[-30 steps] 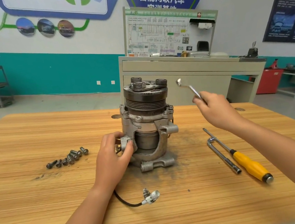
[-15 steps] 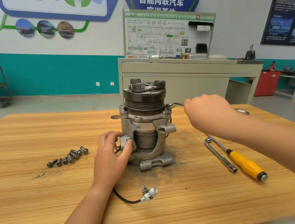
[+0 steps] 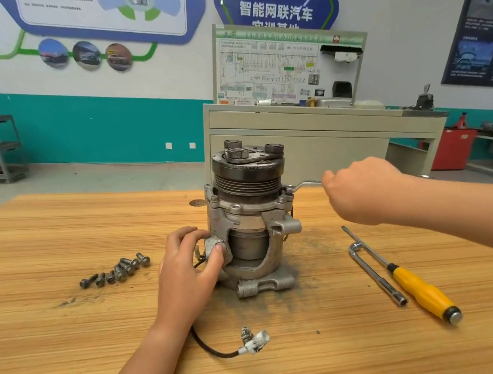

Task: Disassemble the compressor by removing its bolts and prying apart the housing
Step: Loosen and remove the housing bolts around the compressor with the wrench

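Toward the desk's point(image 3: 72, 348) near edge lies the compressor's white connector point(image 3: 255, 341). A yellow-handled screwdriver point(image 3: 422, 292) and an L-shaped socket wrench point(image 3: 374, 273) lie to its right. Mid-desk, the left hand point(image 3: 187, 271) grips a lug low on the upright compressor point(image 3: 252, 217), with removed bolts point(image 3: 116, 272) lying left of it. The right hand point(image 3: 363, 191) is closed round a wrench point(image 3: 307, 184). A second ago it held the wrench raised; now the wrench's head meets the compressor's upper right rim. Probably another bolt is being tackled, with prying yet to come.

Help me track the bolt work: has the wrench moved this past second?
Yes. The wrench in the right hand tipped down toward the compressor: its head, earlier raised beside the pulley, now reaches the flange.
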`<state>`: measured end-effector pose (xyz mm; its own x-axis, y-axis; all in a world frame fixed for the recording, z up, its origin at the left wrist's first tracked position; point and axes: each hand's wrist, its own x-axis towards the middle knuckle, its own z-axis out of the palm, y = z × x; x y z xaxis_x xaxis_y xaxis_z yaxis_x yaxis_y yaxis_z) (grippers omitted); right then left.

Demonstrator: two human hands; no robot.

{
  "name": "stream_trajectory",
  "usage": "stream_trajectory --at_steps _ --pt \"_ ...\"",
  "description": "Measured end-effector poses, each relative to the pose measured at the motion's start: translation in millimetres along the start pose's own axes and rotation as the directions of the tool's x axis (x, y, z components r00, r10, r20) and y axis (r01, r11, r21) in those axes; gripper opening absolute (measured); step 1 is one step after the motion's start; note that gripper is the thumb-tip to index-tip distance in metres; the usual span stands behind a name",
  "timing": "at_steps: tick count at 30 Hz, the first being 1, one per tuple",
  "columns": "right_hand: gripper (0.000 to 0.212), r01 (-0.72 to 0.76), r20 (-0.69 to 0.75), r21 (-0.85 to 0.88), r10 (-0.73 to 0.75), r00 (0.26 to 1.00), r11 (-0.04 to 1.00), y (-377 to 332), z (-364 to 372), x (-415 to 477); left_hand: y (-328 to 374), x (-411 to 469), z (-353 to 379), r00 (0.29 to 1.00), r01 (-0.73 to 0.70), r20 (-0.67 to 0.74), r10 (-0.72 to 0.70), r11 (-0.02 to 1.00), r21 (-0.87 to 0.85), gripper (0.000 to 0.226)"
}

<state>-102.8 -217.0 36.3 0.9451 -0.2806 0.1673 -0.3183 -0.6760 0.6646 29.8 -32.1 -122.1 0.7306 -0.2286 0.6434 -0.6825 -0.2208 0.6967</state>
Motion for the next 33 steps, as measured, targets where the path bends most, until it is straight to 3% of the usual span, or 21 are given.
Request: stream_trajectory --at_steps 4,8,14,16,19,21,22,23,26,29,33 --pt "0.019 -0.004 -0.014 -0.07 0.003 1.0 0.998 5 14 20 -2 1 1 1.0 -0.021 0.005 0.021 1.0 -0.005 0.021" --pt "0.02 -0.073 -0.118 0.034 0.077 0.99 0.997 4 34 47 -5 2 2 1.0 -0.016 0.006 0.016 1.0 -0.017 0.018" --pt "0.027 0.028 -0.356 0.099 0.01 0.935 0.995 4 50 79 -3 6 3 1.0 -0.006 0.017 0.007 0.999 -0.035 0.024" --pt "0.024 -0.012 -0.424 0.223 0.108 0.899 0.975 7 49 75 -3 6 4 1.0 -0.002 0.023 0.003 0.999 -0.05 0.022" --pt "0.028 -0.047 -0.465 0.673 0.472 0.749 0.738 15 39 53 -6 6 5 1.0 0.009 0.026 -0.007 0.998 -0.058 0.018" --pt "0.026 0.052 -0.409 0.831 0.545 0.732 0.554 16 30 33 -9 6 6 0.999 0.038 0.027 -0.037 0.997 -0.067 0.022" --pt "0.024 0.076 -0.387 0.852 0.525 0.758 0.517 15 25 23 -9 5 7 0.998 0.053 0.03 -0.051 0.996 -0.069 0.024" --pt "0.023 0.071 -0.372 0.844 0.484 0.792 0.532 13 21 13 -9 5 6 0.997 0.066 0.036 -0.064 0.996 -0.068 0.023" --pt "0.027 -0.086 -0.269 0.702 0.375 0.887 0.707 12 21 -6 -7 6 4 0.993 0.107 0.056 -0.102 0.989 -0.099 0.016" --pt "0.029 -0.207 -0.196 0.595 0.39 0.9 0.777 13 25 -19 -5 6 3 0.991 0.128 0.064 -0.12 0.981 -0.149 0.009" --pt "0.028 -0.23 -0.13 0.517 0.341 0.931 0.825 12 24 -23 -3 6 2 0.988 0.15 0.072 -0.139 0.973 -0.174 0.008"
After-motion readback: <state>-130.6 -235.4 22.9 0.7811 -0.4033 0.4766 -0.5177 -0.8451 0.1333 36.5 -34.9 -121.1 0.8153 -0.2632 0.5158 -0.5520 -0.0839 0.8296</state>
